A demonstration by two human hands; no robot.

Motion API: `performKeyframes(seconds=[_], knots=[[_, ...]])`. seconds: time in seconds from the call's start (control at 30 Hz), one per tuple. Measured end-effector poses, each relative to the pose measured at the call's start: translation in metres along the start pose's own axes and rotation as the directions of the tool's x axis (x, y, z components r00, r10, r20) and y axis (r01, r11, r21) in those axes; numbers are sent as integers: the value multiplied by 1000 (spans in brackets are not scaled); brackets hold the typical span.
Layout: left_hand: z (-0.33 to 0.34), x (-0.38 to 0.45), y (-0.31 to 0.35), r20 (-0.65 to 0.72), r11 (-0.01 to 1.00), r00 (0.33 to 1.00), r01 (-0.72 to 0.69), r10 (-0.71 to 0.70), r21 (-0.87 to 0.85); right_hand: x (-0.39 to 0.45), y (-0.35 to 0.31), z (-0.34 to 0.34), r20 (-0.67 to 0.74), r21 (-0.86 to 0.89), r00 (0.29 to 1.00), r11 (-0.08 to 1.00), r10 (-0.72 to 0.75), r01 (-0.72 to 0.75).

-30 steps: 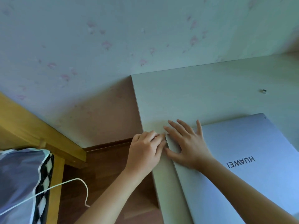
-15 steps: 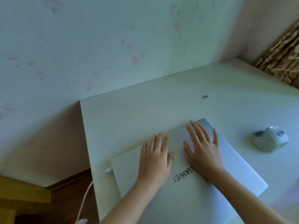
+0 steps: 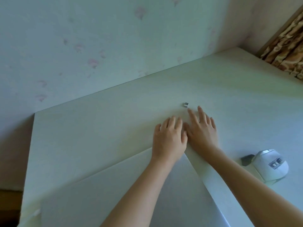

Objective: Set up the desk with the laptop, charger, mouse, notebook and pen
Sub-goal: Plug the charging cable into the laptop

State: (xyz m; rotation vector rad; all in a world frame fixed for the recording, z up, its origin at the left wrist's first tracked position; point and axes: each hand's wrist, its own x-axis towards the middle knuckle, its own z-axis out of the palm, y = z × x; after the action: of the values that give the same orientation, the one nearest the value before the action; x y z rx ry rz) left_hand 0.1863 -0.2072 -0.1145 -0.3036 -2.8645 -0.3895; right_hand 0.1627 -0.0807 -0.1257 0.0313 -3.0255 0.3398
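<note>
A closed silver laptop lies on the white desk, reaching down to the bottom edge of the view. My left hand rests palm down over the laptop's far corner, its fingers loosely together and holding nothing. Beside it and touching it, my right hand lies flat on the desk with its fingers spread. Its fingertips are just short of a tiny grey USB receiver. A white mouse sits on the desk to the right of my right forearm. A pale plug-like shape shows at the laptop's left corner.
The desk backs onto a pale flowered wall. A patterned brown curtain hangs at the desk's far right corner. The desk's left edge drops off to the floor.
Both hands have slid from the middle of the lid to its far corner, the right one onto the desk near the receiver. The view has swung right, bringing the mouse closer.
</note>
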Motion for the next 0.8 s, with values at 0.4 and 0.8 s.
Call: performKeyframes(seconds=[0.4, 0.8], knots=[[2, 1, 2, -8, 1000, 1000, 20, -20, -8, 39, -4, 13, -176, 122, 963, 967, -202, 225], [3, -2, 1, -11, 998, 1000, 24, -25, -66, 13, 2, 3, -357, 315, 911, 891, -207, 326]])
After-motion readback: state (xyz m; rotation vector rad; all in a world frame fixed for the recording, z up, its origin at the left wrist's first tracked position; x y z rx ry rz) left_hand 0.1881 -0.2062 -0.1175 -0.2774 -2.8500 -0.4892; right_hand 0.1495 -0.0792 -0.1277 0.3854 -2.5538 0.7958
